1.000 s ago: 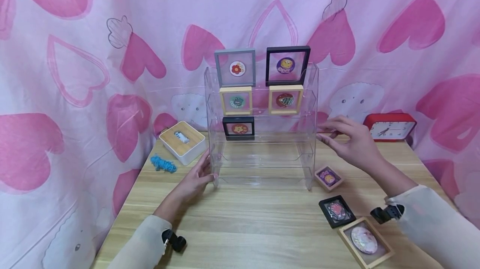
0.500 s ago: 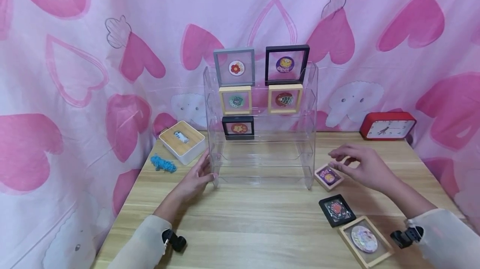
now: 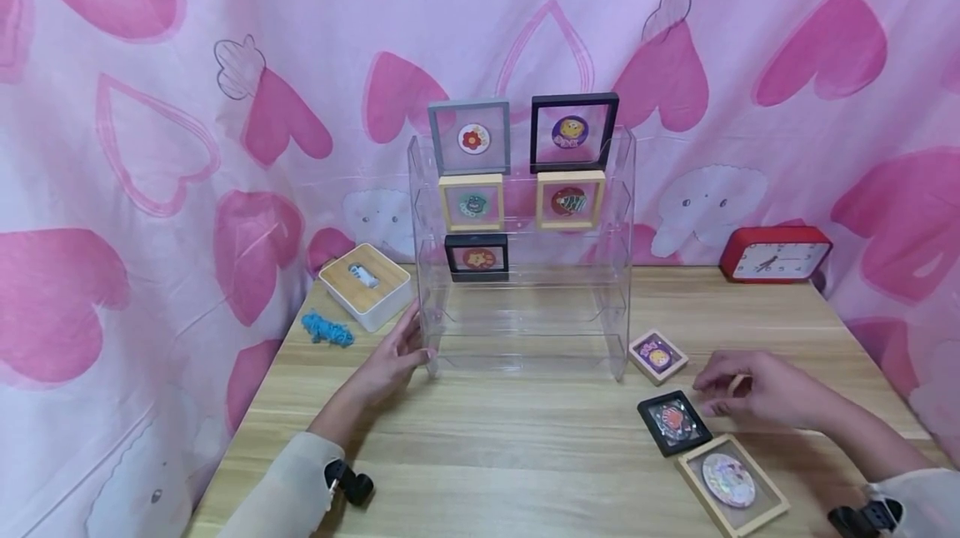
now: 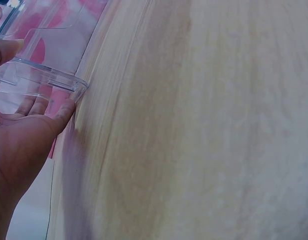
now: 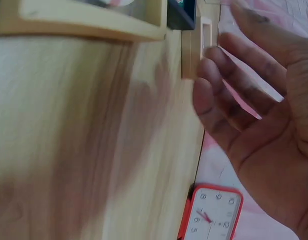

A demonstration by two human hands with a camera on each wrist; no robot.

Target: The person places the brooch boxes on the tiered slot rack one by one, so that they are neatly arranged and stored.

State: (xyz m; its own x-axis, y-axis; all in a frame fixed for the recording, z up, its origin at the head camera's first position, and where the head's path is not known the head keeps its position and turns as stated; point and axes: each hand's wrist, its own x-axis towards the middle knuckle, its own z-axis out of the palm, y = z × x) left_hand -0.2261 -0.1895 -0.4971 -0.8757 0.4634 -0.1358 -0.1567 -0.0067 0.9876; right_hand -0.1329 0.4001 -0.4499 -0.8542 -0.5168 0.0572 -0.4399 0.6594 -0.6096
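Observation:
A clear tiered rack (image 3: 525,365) stands upright, holding a grey frame (image 3: 432,138), a large black frame (image 3: 575,98), two light wooden frames on the tier below and a small black frame (image 3: 477,276) under those. My left hand (image 3: 390,361) grips the rack's lower left edge; the left wrist view shows the thumb and fingers around the clear plastic (image 4: 69,82). Beside the black frame with a red picture (image 3: 675,423), my right hand (image 3: 765,392) hovers with loosely bent fingers and nothing in them.
A small wooden frame (image 3: 658,356) lies right of the rack, a larger one (image 3: 765,513) nearer the front. A red clock (image 3: 780,255) stands at the back right. Left of the rack are a white box with wooden lid (image 3: 384,307) and blue string (image 3: 327,328).
My right hand has come away from the rack's right side, down and to the right, toward the frames on the table. The left hand keeps its place on the rack.

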